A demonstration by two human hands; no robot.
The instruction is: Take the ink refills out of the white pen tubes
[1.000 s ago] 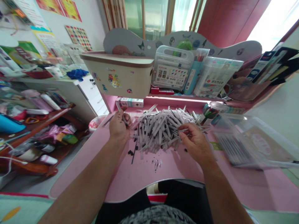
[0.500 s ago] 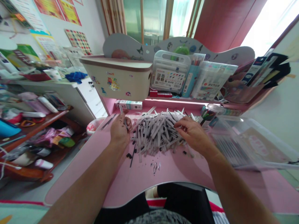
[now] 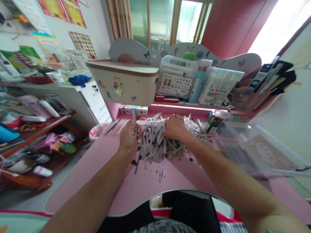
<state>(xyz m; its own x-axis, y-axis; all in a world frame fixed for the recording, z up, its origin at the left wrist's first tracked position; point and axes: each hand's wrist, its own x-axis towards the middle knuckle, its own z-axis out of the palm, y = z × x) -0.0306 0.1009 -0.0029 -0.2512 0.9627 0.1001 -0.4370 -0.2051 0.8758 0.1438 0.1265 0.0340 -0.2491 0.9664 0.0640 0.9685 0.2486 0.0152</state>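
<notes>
A heap of slim, whitish pens (image 3: 155,142), several with black ends, lies in the middle of the pink desk (image 3: 97,174). At the heap's left edge my left hand (image 3: 128,137) is closed around pale pens (image 3: 134,115), whose ends stick up above the fist. How many it holds I cannot tell. My right hand (image 3: 176,127) reaches onto the top of the heap, palm down, fingers curled in among the pens. Its fingertips are hidden. Small black caps (image 3: 133,162) and a thin dark rod (image 3: 138,163) lie in front of the heap.
To the right stands a clear plastic box (image 3: 243,155) with thin rods inside. A jar of pens (image 3: 215,119) is behind it. The shelf above holds a cream bin (image 3: 126,85) and marker cases (image 3: 177,79). Two dark rods (image 3: 113,127) lie at left.
My right hand has moved left and away from me, from the heap's right side onto its top. My left hand has shifted slightly right, still closed on pens.
</notes>
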